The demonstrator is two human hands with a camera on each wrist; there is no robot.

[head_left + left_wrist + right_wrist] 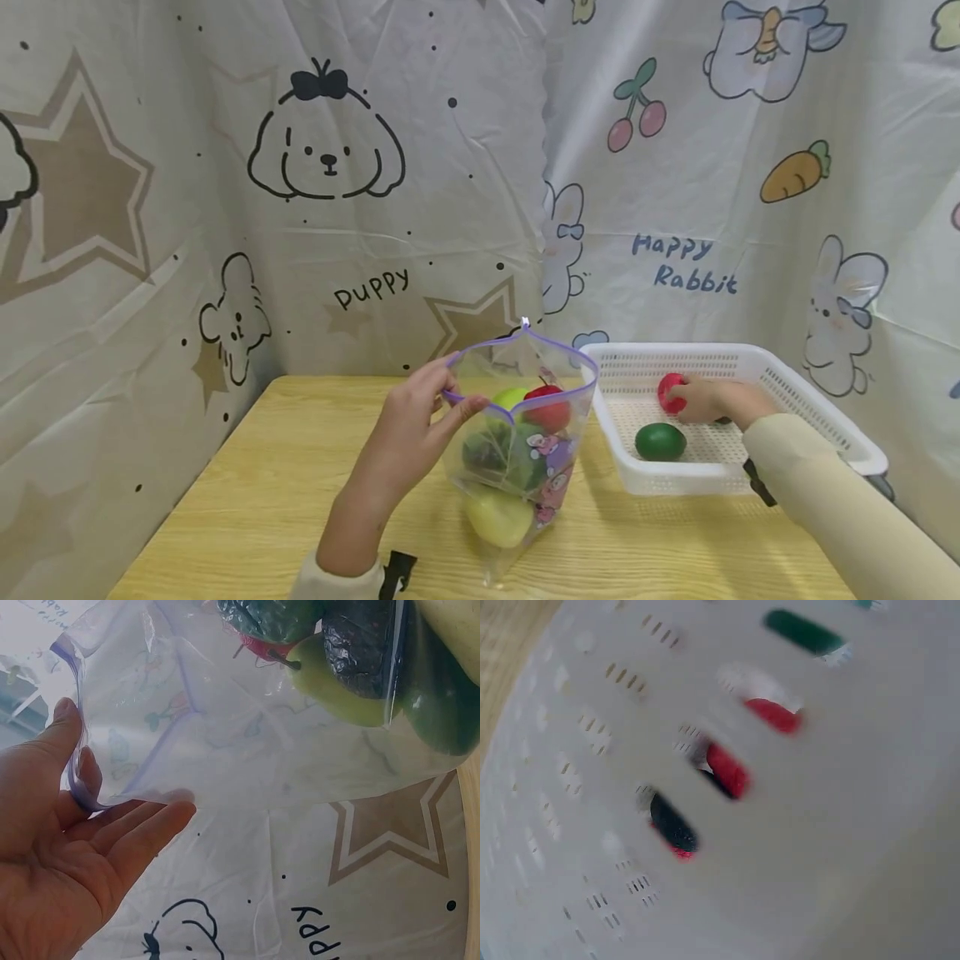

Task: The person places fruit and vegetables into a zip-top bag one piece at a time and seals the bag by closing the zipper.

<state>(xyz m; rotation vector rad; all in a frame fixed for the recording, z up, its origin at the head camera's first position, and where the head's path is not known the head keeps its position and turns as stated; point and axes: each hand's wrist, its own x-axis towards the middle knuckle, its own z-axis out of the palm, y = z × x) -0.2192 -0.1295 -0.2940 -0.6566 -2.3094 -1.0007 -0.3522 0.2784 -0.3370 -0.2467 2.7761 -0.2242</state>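
Observation:
My left hand (420, 425) pinches the purple-edged rim of a clear zip bag (583, 392), whose mouth gapes wide. Through its film show a red apple (547, 408), a green apple (330, 690), a dark wrinkled fruit (360, 649), green produce (525, 458) and a pale yellow fruit (498, 517) at the bottom. Over in the white basket (637, 479), my right hand (705, 400) grips a round red fruit (670, 393), its fingers partly hiding it. A smooth dark green fruit (660, 442) lies in front of that hand. The right wrist view looks through the basket's slots at red and dark patches.
The basket's raised perforated wall (765, 847) stands right of the bag, close to it. Both are on a light wooden table (247, 500). A printed cloth (450, 208) hangs behind the table and down its left side. Something dark (722, 421) shows under the right hand.

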